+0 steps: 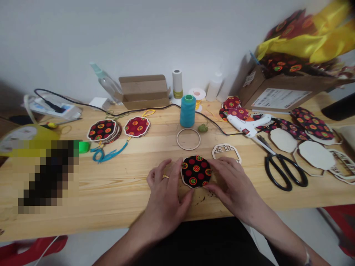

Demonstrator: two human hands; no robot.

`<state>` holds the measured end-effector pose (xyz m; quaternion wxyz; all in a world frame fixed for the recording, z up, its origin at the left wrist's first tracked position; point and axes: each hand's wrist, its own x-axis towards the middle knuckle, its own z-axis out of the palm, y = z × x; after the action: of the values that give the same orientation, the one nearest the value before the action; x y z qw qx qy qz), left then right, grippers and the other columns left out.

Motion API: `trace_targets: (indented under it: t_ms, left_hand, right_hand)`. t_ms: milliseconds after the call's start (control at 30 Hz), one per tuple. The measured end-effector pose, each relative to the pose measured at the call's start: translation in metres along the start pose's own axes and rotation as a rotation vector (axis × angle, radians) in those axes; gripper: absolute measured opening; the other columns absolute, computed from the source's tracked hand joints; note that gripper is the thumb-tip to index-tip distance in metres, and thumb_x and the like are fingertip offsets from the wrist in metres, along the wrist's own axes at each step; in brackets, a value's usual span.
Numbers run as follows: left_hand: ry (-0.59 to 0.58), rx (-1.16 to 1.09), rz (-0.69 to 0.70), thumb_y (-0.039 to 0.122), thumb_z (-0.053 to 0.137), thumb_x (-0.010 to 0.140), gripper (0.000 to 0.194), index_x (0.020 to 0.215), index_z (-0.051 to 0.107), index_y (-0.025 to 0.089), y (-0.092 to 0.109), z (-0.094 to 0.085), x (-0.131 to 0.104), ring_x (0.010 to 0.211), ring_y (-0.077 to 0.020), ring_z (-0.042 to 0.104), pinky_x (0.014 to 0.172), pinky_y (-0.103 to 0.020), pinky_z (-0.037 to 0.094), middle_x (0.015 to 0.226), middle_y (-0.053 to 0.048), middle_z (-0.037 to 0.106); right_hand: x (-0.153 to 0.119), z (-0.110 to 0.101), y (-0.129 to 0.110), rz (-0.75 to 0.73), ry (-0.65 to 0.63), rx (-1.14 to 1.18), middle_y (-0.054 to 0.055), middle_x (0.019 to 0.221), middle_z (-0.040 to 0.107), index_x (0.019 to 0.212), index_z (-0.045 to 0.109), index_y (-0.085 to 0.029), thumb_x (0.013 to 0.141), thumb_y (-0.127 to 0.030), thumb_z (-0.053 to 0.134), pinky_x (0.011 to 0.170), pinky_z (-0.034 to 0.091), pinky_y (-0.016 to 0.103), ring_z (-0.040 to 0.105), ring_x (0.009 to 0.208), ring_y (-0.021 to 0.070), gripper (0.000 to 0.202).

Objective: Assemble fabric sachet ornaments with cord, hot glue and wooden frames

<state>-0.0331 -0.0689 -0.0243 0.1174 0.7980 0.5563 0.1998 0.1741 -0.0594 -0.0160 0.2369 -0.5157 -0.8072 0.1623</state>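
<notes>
A black fabric-covered piece (196, 171) with red and orange flower rounds lies on the table between my hands, a pale scalloped rim showing along its left and lower edge. My left hand (168, 188), with a ring on one finger, grips its left side with fingers and thumb. On the opposite side my right hand (233, 183) holds its right edge, thumb low and fingertips above. Just behind my right fingers lies a wooden lattice frame (226, 148), partly covered by them. A thin wooden ring (188, 139) rests farther back, near a blue thread spool (188, 111).
Black-handled scissors (283, 170), a white glue gun (249, 123) with a black cord and blank scalloped boards (316, 155) lie to the right. Finished fabric pieces (102, 130) are stacked at left. Behind stand an open cardboard box (145, 90) and a carton of fabric (277, 92).
</notes>
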Motion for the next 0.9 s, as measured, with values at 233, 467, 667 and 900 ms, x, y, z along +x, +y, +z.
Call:
trace_targets:
  t_ms: [233,467,667,900]
  left_hand:
    - [-0.001,-0.023,-0.018,0.025,0.057,0.077,0.075,0.140,0.018,0.019,0.0002,0.0004,-0.0002,0.125,-0.0328,0.032,0.098,-0.053,0.024,0.127,-0.014,0.051]
    - [-0.007,-0.021,-0.016,0.025,0.057,0.077,0.075,0.141,0.017,0.019,0.0001,-0.0002,-0.0004,0.125,-0.0318,0.032,0.099,-0.052,0.024,0.128,-0.014,0.051]
    - [-0.021,-0.012,-0.020,0.023,0.058,0.075,0.076,0.139,0.018,0.017,0.0005,-0.0006,-0.0003,0.126,-0.0319,0.030,0.099,-0.052,0.024,0.127,-0.014,0.052]
    - [-0.022,-0.031,-0.017,0.023,0.056,0.076,0.074,0.140,0.019,0.016,0.0002,-0.0011,0.0008,0.127,-0.0316,0.029,0.100,-0.051,0.022,0.128,-0.014,0.051]
  right_hand:
    - [0.0047,0.0014,0.0013,-0.017,0.039,-0.021,0.011,0.111,0.060,0.128,0.044,-0.020,0.084,-0.025,0.057,0.089,0.045,0.048,0.050,0.107,0.0274,0.046]
    - [0.0078,0.0006,0.0062,-0.025,0.066,-0.059,0.011,0.111,0.060,0.125,0.046,-0.017,0.085,-0.020,0.053,0.090,0.045,0.046,0.049,0.107,0.0263,0.041]
    - [0.0077,0.0007,0.0066,-0.010,0.124,-0.012,0.011,0.108,0.061,0.124,0.046,-0.016,0.085,-0.018,0.053,0.088,0.046,0.044,0.050,0.105,0.0256,0.040]
    - [0.0085,0.0031,-0.0014,-0.062,0.027,0.059,0.009,0.110,0.061,0.127,0.046,-0.017,0.084,-0.013,0.053,0.093,0.042,0.044,0.045,0.109,0.0247,0.043]
